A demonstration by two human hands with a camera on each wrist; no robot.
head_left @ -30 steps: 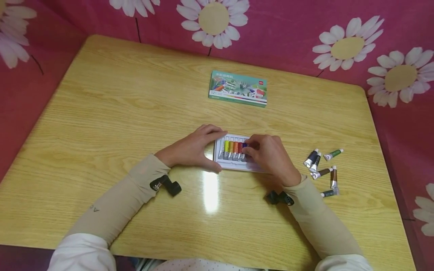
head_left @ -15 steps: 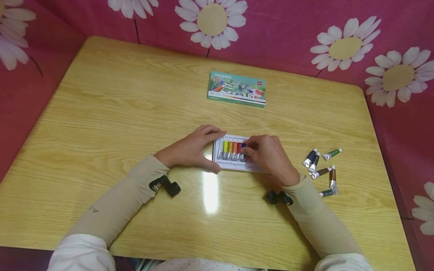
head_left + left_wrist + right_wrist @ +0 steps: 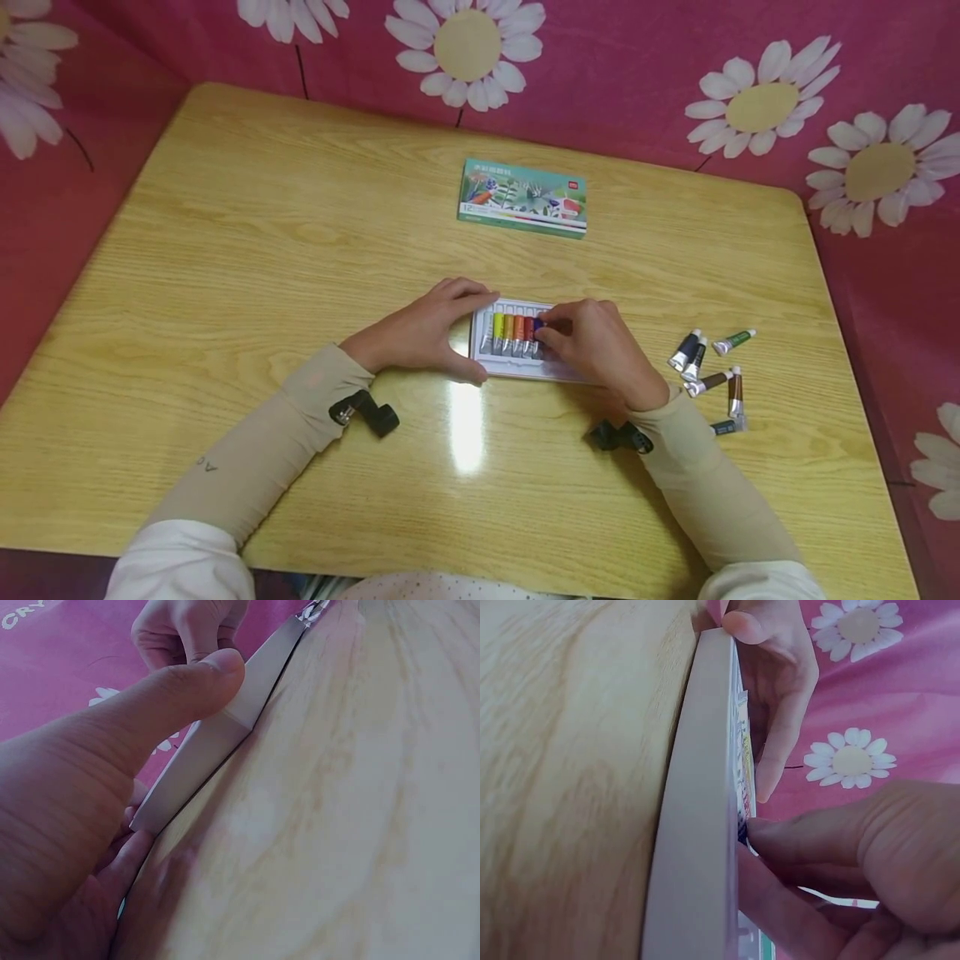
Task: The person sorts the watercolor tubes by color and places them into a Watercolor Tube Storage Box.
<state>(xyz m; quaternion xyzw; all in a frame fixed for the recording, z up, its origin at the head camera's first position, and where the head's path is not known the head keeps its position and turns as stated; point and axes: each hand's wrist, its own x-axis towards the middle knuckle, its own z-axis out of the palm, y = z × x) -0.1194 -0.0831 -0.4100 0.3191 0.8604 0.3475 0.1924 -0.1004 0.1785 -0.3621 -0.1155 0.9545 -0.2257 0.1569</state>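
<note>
A white plastic tray (image 3: 517, 367) lies on the table, with a row of paint tubes in its slots: a whitish one at the left, then yellow (image 3: 498, 327), ochre, orange and red (image 3: 528, 327). My left hand (image 3: 431, 327) spans the tray's left end and grips it, thumb on the near edge and fingers at the far edge. With thumb and fingertips, my right hand (image 3: 600, 346) pinches a dark blue paint tube (image 3: 537, 326) beside the red one. The right hand covers the tray's right part. In the right wrist view, the fingertips sit right at the tray's rim (image 3: 694, 802).
Several loose paint tubes lie right of the tray: a green one (image 3: 733, 342), dark ones (image 3: 685, 351) and brown ones (image 3: 737, 392). A green paint box (image 3: 522, 198) lies farther back on the wooden table (image 3: 300, 208). A pink flowered cloth (image 3: 615, 75) hangs behind.
Almost nothing differs: both hands keep their places on the tray and the blue tube. The whole view has shifted very slightly.
</note>
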